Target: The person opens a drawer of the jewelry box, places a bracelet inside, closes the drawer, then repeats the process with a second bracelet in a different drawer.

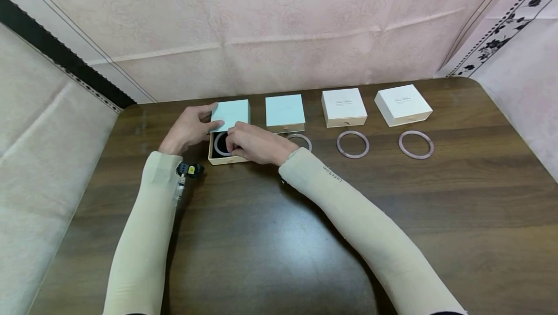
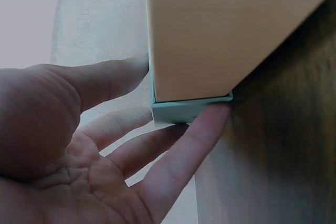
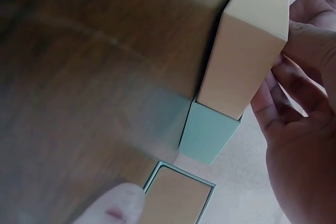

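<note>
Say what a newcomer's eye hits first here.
Probably the leftmost teal box, its drawer pulled out toward the person: the left hand grips the box's left side, while the right hand is at the pale ring inside. Next, the two white boxes at the row's right end, each with a mauve ring in front on the brown table.

A cream drawer [image 3: 241, 66] (notched at its end) juts from a turquoise sleeve [image 3: 210, 130], near another box [image 3: 177, 195].
</note>
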A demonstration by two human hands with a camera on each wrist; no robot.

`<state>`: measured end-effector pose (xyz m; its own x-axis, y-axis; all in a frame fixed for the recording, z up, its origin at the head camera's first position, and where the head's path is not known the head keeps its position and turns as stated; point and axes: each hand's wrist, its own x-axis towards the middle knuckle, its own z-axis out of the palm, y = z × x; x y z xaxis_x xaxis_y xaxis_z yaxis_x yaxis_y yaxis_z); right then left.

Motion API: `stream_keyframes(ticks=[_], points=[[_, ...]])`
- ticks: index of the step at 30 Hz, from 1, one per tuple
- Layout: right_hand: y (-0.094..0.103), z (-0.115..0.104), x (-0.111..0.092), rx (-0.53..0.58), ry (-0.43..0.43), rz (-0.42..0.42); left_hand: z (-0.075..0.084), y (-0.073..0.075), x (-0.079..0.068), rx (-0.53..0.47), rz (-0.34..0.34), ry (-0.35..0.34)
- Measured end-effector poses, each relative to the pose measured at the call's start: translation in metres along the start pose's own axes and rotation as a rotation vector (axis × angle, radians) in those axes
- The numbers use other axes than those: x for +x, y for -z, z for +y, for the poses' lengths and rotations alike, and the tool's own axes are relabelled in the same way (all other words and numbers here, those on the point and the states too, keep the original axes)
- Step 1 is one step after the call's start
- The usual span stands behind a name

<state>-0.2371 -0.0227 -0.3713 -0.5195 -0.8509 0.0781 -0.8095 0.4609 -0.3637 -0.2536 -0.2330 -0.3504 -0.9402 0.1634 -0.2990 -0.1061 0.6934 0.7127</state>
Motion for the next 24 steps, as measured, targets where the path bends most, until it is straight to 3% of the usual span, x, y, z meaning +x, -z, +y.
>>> stream_keyframes(ticks=[24], points=[[0.0057,-0.0097,-0.0057,-0.050,-0.008,0.030,-0.0025,0.0000,0.0012,0.002,0.005,-0.015]])
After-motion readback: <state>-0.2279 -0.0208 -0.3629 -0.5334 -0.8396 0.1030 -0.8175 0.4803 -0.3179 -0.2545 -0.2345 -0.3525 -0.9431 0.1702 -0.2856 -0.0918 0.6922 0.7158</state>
